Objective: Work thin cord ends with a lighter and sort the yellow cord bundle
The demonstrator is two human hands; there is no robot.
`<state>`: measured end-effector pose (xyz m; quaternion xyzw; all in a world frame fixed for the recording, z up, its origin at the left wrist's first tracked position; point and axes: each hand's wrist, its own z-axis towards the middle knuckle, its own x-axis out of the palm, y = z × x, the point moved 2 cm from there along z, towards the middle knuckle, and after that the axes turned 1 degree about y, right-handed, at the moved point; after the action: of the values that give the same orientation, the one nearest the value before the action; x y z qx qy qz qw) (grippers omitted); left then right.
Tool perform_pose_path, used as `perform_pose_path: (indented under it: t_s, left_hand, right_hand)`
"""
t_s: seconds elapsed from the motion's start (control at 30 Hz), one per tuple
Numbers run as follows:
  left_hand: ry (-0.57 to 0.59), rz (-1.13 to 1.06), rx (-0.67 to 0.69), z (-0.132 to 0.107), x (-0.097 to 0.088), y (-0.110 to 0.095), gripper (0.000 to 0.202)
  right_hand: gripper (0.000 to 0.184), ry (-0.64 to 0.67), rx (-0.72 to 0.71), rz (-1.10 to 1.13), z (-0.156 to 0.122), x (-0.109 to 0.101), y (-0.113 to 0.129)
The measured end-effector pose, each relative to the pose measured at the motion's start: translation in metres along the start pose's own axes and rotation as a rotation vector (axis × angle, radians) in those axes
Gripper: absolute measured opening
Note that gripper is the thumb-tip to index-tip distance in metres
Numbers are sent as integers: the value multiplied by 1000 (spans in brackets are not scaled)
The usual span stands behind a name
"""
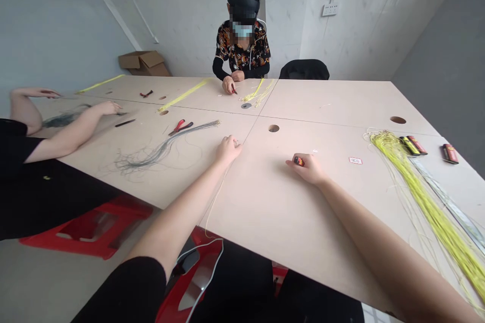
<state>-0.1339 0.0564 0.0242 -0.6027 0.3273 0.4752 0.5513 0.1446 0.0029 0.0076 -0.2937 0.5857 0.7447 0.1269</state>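
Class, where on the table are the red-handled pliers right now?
In the head view, the red-handled pliers lie on the table left of centre, just above the grey wire bundle and left of the person's left hand.

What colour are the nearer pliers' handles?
Red and black on the pliers, best in the head view.
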Motion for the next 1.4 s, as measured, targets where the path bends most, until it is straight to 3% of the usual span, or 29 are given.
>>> perform_pose_path:
  t_s: [0.27,0.53,0.7,0.83,1.2,1.4]
  left_hand:
    - [-24,282,56,-4,-3,-1,29]
    - [32,442,60,-7,-7,-12,40]
    - [70,435,54,0,-7,-15,39]
    - [70,417,48,2,-2,-6,35]
    - [-129,70,33,0,9,18,20]
    - [-55,108,-20,0,8,10,19]
  right_hand:
    - [43,38,3,-14,-1,0,2]
    - [41,54,3,-22,-1,0,1]
    - [42,62,-9,3,-1,1,-1]
    - [40,68,-32,9,1,1,-3]
    - [39,125,38,69,3,-1,-2]
    - [39,145,43,83,3,-2,-1]
